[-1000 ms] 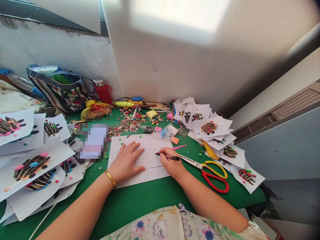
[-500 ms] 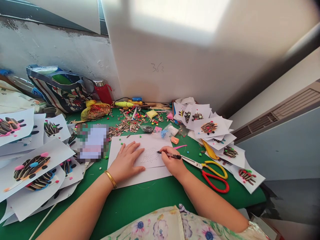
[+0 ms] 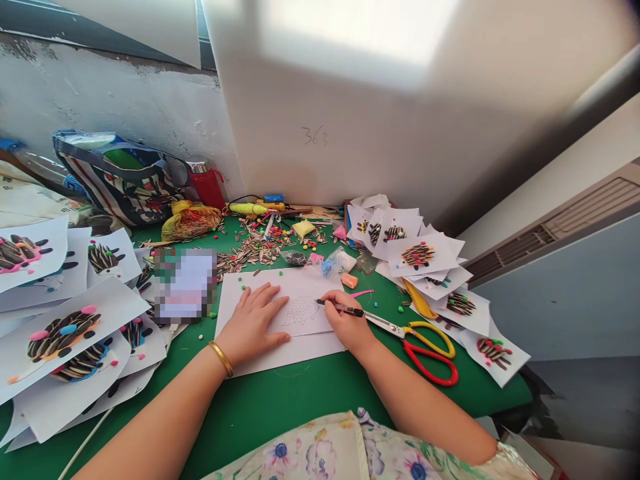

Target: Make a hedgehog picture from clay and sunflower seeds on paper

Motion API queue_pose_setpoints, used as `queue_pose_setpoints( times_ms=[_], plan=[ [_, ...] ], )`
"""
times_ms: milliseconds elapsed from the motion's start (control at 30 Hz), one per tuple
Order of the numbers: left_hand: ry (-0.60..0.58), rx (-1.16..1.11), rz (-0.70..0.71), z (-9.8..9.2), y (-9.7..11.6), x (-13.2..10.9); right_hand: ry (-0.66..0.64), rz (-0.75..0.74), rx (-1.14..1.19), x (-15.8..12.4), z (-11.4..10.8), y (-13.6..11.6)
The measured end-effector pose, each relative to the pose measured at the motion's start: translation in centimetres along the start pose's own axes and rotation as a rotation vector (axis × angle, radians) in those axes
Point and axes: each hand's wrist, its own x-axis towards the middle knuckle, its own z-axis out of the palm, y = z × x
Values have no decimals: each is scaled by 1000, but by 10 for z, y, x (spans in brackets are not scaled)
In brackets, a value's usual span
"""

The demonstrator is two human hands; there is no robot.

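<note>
White paper [image 3: 320, 345] lies on the green tabletop in front of me, in more than one sheet. On the upper sheet is a hedgehog drawing [image 3: 301, 311] in thin dark lines, its back covered with small marks. My left hand [image 3: 257, 323] rests flat on the paper at the drawing's left, fingers spread. In my right hand [image 3: 349, 327] a black pen [image 3: 345, 309] is gripped, its tip at the drawing's upper right edge. Just beyond that hand lie scissors [image 3: 393, 327] with one yellow and one red handle loop, their blade tips partly hidden.
Cards with seed hedgehogs are piled at left [image 3: 75, 333] and right [image 3: 425, 257]. Loose sunflower seeds [image 3: 257, 247] and coloured clay bits spread behind the paper. A blurred phone-like object [image 3: 185, 287] with a cable lies left. A striped bag [image 3: 120, 180] and red bottle [image 3: 207, 187] stand behind.
The pen tip and my right hand have shifted slightly right and up along the drawing's edge. My left hand has stayed where it was.
</note>
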Motion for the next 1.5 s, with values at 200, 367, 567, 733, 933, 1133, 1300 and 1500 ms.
queue_pose_setpoints(
  times_ms=[200,367,567,733,933,1133,1300,1500],
  plan=[
    [-8,14,1,0,0,0,-3,5,-22,1,0,-1],
    [-14,15,-4,0,0,0,15,26,19,-1,-1,-3],
    [-8,15,-1,1,-1,0,-58,-26,12,-12,2,-13],
    [0,3,5,3,-1,0,-93,-56,-9,-14,5,-14],
    [25,-5,11,4,-2,-1,-118,-82,-16,-16,5,-15],
    [11,14,10,5,-3,0,-112,-71,-23,-15,5,-15],
    [24,3,17,5,-3,-1,-75,-58,-24,-14,5,-12],
    [17,6,14,4,-2,-1,-91,-65,-46,-13,5,-11]
  ],
)
